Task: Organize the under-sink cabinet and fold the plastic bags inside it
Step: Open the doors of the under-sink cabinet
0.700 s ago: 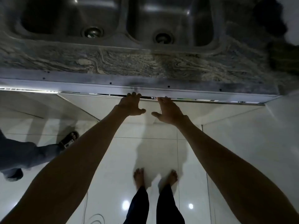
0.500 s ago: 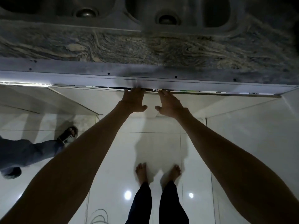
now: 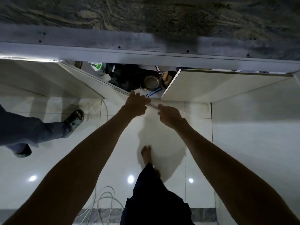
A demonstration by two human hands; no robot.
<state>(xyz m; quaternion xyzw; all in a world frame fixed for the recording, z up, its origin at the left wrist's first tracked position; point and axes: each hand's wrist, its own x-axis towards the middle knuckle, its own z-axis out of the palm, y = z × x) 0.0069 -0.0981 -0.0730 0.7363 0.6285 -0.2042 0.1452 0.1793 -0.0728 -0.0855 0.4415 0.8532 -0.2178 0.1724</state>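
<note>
K: Left door [image 3: 113,91] and right door [image 3: 227,85] swung open since last entry; our left hand [image 3: 135,104] grips the left one's edge.
M: Right hand [image 3: 170,116] curled; we cannot tell its hold. Plastic bags [image 3: 123,75] inside cabinet [image 3: 162,60], beside steel pot [image 3: 151,82].

The counter [image 3: 146,13] runs along the top, and the cabinet [image 3: 146,57] sits under it. The left door [image 3: 113,93] and the right door [image 3: 219,85] swing out toward the person, with a gap between them. Inside, a pot [image 3: 151,82] sits at the front, next to the right door. A heap of bags [image 3: 125,75] lies left of the pot. A tub [image 3: 95,67] stands further left. The left hand [image 3: 135,105] is on the left door's front edge. The right hand [image 3: 170,116] is just to its right.
</note>
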